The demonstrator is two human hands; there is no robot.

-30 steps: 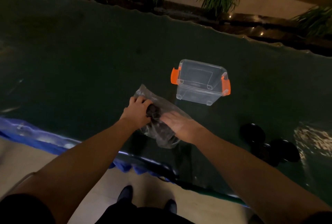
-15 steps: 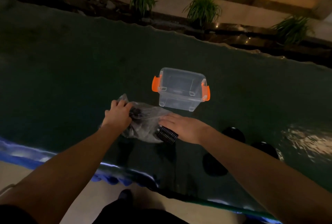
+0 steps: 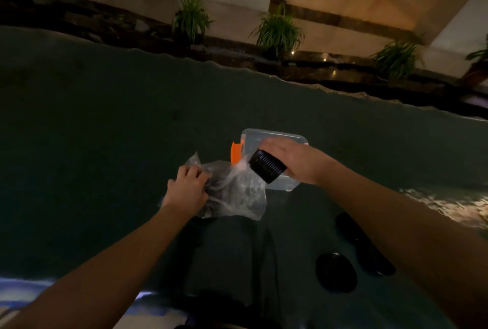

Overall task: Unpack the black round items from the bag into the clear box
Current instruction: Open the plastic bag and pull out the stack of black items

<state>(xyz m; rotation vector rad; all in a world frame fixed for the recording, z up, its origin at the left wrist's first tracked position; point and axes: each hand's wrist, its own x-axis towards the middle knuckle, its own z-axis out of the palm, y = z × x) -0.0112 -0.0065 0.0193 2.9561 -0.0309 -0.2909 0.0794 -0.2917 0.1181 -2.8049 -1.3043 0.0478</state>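
A crumpled clear plastic bag lies on the dark green table, and my left hand pinches its left end. My right hand grips a stack of black ribbed round items, held tilted just above the near left corner of the clear box. The box has an orange latch on its left side; my right hand hides much of its opening. Dark shapes show faintly through the bag.
Two black round lids lie on the table at the near right. The table's far edge borders a dark planter ledge with green plants. A blue-edged near table edge sits at lower left.
My right hand has pulled the black ribbed stack out of the bag and lifted it up toward the clear box. My left hand stays on the bag's left end. The camera tilted up.
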